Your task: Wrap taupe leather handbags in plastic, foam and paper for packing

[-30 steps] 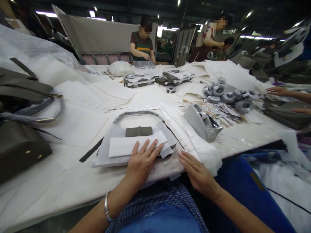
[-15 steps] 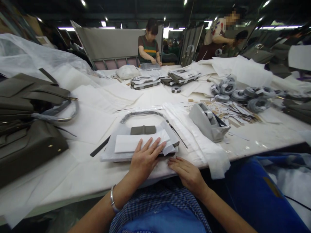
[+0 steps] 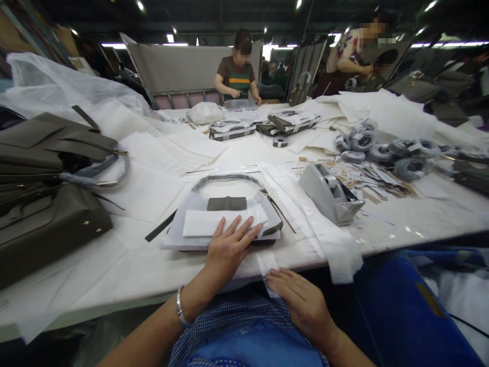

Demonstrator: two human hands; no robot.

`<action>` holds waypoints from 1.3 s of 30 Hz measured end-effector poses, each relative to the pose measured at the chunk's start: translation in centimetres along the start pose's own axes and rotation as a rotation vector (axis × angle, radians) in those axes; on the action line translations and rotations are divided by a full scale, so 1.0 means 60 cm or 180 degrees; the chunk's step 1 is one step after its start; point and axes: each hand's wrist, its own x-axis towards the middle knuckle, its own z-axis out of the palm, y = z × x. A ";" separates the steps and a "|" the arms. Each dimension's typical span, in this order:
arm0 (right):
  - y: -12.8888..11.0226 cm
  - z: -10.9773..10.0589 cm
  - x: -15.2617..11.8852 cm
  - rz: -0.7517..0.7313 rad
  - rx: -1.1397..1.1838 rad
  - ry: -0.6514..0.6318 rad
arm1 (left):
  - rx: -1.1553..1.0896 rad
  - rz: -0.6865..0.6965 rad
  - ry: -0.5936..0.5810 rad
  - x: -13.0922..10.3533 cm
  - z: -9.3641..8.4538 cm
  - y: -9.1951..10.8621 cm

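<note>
In front of me lies a dark olive handbag (image 3: 273,229) with a wrapped handle (image 3: 229,178), on thin white sheeting. A folded white sheet (image 3: 198,224) rests on it, and beyond that sits a small olive flap piece (image 3: 226,204). My left hand (image 3: 229,250) presses flat on the folded sheet, fingers slightly spread. Closer to me, at the table edge, my right hand (image 3: 301,300) has its fingers closed on a narrow white strip (image 3: 268,262) running out from the bag's near side. The thumb is hidden.
A grey tape dispenser (image 3: 328,196) stands right of the bag, beside long white sheeting (image 3: 305,219). Olive bags (image 3: 49,219) crowd the left. Wrapped coils (image 3: 382,150) and paper scraps lie right. Two people (image 3: 237,71) work across the table. A blue bin (image 3: 382,306) is at lower right.
My right hand has come towards me and down over the table edge. The white strip, earlier folded by the bag's corner, now stretches towards me. My left hand stays on the sheet.
</note>
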 end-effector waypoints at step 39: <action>0.169 0.009 0.274 0.0958 -0.0103 -0.1457 | -0.0330 0.0267 0.0414 -0.013 0.023 -0.007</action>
